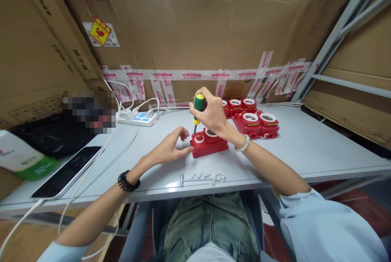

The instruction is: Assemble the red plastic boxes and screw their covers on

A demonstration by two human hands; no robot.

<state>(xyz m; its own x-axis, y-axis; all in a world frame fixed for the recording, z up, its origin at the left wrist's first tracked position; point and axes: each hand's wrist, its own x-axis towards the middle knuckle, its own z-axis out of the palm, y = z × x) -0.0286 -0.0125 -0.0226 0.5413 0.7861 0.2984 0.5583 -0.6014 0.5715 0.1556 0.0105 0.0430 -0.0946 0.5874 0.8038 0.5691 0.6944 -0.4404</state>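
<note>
My right hand point(210, 109) is wrapped round the green and yellow handle of a screwdriver point(199, 102). The tool stands nearly upright, its shaft pointing down at the back left corner of a red box point(210, 148). On top of that box are a round red part in a white ring and a second white ring, partly hidden by my right hand. At the box's left end is my left hand point(175, 146), thumb and fingers apart, the thumb tip at its side. Several small screws point(200, 175) and a T-shaped metal piece point(182, 180) lie in front.
More red boxes with white rings point(256, 123) stand at the back right. A power strip point(139, 118) with plugs and white cables sits at the back left. A phone point(67, 172) and a green-and-white pack point(33, 164) lie at the left. Cardboard point(198, 26) walls the table's back.
</note>
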